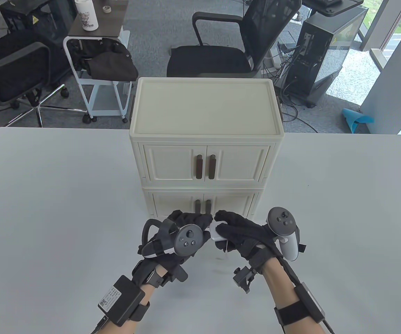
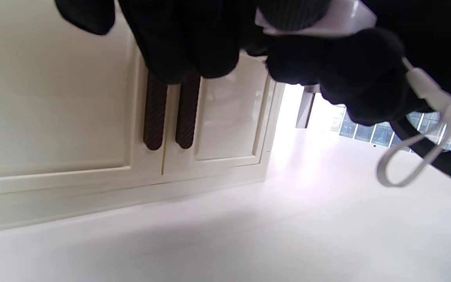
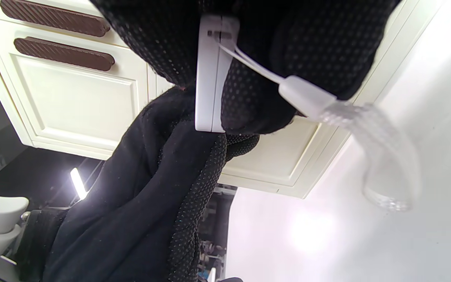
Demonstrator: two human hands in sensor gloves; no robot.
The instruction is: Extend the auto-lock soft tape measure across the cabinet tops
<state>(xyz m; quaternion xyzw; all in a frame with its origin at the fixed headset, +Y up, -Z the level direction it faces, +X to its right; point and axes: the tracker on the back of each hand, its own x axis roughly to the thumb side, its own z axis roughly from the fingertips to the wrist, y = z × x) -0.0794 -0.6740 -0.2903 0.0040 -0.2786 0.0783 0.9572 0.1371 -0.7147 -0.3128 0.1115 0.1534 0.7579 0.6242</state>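
A cream two-tier cabinet (image 1: 205, 139) stands mid-table, its flat top (image 1: 205, 106) bare. In front of its lower doors my right hand (image 1: 235, 231) grips a small white tape measure case (image 1: 215, 235), also seen in the right wrist view (image 3: 210, 78). A white wrist loop (image 3: 386, 156) hangs from the case; it also shows in the left wrist view (image 2: 413, 164). My left hand (image 1: 190, 224) meets the right at the case, fingertips touching it. Whether any tape is drawn out is hidden by the gloves.
The white table (image 1: 47, 208) spreads to both sides of the cabinet. Behind the table stand office chairs (image 1: 221, 41), a white cart (image 1: 96, 69) and a computer tower (image 1: 325, 48). Brown door handles (image 2: 168, 113) are close to my left fingers.
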